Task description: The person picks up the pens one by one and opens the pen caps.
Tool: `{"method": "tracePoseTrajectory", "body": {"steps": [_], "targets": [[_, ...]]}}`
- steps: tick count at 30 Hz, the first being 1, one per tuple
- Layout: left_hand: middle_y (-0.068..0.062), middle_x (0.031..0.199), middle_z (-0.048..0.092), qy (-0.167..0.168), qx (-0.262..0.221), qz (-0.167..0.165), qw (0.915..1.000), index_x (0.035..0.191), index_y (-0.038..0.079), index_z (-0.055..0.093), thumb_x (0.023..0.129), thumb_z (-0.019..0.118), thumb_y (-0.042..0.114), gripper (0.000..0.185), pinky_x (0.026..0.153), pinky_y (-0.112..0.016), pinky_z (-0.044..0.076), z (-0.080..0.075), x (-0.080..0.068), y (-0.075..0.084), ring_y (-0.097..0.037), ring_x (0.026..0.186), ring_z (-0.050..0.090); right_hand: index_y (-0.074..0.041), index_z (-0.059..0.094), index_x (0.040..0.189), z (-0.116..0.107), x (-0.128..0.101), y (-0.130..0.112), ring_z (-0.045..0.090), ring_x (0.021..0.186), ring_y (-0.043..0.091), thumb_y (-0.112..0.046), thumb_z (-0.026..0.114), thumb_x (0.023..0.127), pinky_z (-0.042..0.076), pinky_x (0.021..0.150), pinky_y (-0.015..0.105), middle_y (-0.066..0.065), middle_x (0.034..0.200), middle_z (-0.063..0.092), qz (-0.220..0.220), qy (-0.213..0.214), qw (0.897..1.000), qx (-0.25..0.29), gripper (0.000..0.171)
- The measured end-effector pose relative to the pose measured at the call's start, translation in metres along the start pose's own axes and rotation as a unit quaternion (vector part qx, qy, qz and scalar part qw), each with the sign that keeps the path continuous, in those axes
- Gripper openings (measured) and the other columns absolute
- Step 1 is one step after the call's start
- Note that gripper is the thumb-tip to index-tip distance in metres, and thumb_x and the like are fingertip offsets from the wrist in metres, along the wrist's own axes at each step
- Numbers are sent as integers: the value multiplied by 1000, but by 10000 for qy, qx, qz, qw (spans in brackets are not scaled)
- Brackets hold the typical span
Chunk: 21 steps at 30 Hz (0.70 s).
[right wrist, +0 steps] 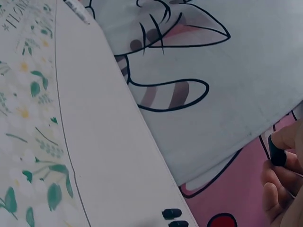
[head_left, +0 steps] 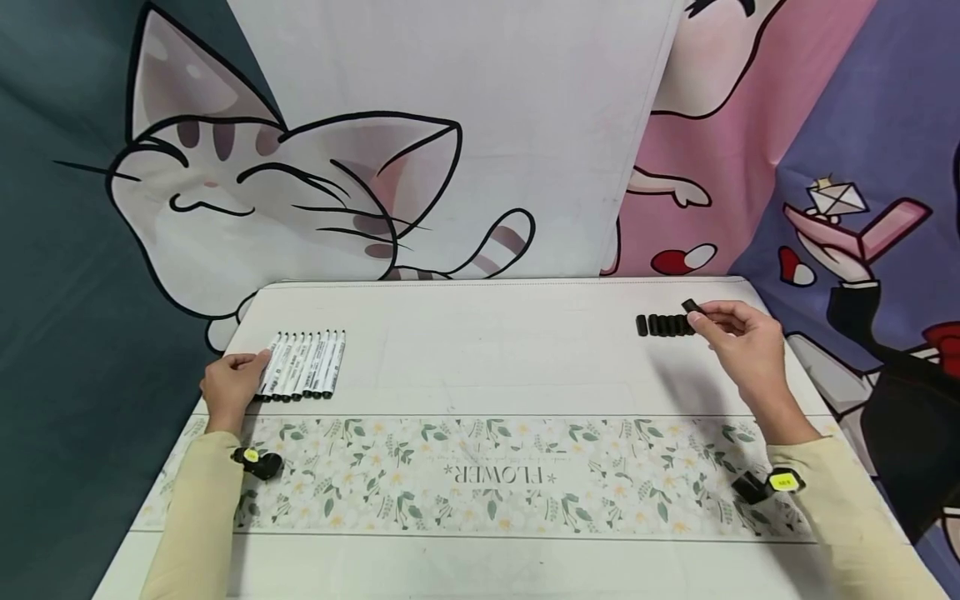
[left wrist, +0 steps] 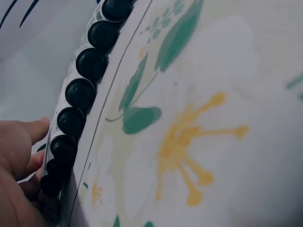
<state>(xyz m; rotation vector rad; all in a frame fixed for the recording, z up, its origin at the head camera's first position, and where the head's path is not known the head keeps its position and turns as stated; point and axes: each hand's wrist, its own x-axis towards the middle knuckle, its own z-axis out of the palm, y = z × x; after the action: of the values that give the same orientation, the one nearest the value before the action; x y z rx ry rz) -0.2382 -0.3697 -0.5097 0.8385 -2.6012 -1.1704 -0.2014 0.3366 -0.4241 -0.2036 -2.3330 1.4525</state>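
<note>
A black pen cap [head_left: 692, 306] is being pinched between the thumb and fingertips of the right hand [head_left: 742, 343], held just above the near end of a row of black caps [head_left: 663, 325] lying side by side on the white table [head_left: 487, 350]. In the right wrist view the cap [right wrist: 276, 150] is showing dark against the fingertips, with two of the row's caps [right wrist: 171, 213] lying at the table's edge below. Far across the table from that row, toward the person's left, a row of white pens [head_left: 306, 365] is lying in parallel, black ends pointing toward the person. The left hand [head_left: 232, 385] is resting beside the outermost pen, fingers loosely bent and touching it; the left wrist view is showing the fingers [left wrist: 23, 142] against the pens' black ends [left wrist: 78, 92] without a clear grip. A floral mat [head_left: 480, 477] printed "FLOWER" is running between the rows and the person. A cartoon cat backdrop [head_left: 300, 183] is hanging behind the table
</note>
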Motion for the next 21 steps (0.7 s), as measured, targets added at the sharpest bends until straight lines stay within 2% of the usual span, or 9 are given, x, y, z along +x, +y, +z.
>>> {"method": "tracePoseTrajectory", "body": {"steps": [4,7,11,14,21], "targets": [[-17,115,66,-25,-69,-3,10000,131,1,67,98,60,53,62,92,-52,42,0,-1,-2,-39,120,50,1,72,116,-5,10,7,62,72,-3,-19,79,91,47,60,12,-27,84,66,141,242,9995,-163,33],[-19,119,65,-37,-67,-35,10000,132,1,66,98,59,55,64,91,-52,42,-1,-1,-3,-39,122,49,0,74,117,-8,18,13,62,70,-3,-22,80,90,46,58,12,-27,82,66,329,416,9985,-149,35],[-16,119,65,-20,-12,-143,9999,132,3,66,98,57,58,65,79,-42,44,-2,-1,-3,-34,110,55,-5,76,116,-13,27,21,61,69,-3,-28,81,90,47,58,12,-28,78,65,661,497,9965,-142,35],[-10,113,64,63,-57,-156,9998,133,5,67,98,56,58,64,78,-37,42,-3,-3,-4,-26,102,55,-11,77,113,-17,33,28,60,68,-3,-33,81,89,47,57,12,-28,76,64,899,528,9944,-152,33],[5,96,60,492,-385,135,9980,128,9,69,97,58,57,58,72,-32,44,-2,-10,0,-11,83,53,-20,75,106,-26,47,51,60,63,-5,-37,81,88,47,55,13,-26,71,64,1458,639,9873,28,25]]}}
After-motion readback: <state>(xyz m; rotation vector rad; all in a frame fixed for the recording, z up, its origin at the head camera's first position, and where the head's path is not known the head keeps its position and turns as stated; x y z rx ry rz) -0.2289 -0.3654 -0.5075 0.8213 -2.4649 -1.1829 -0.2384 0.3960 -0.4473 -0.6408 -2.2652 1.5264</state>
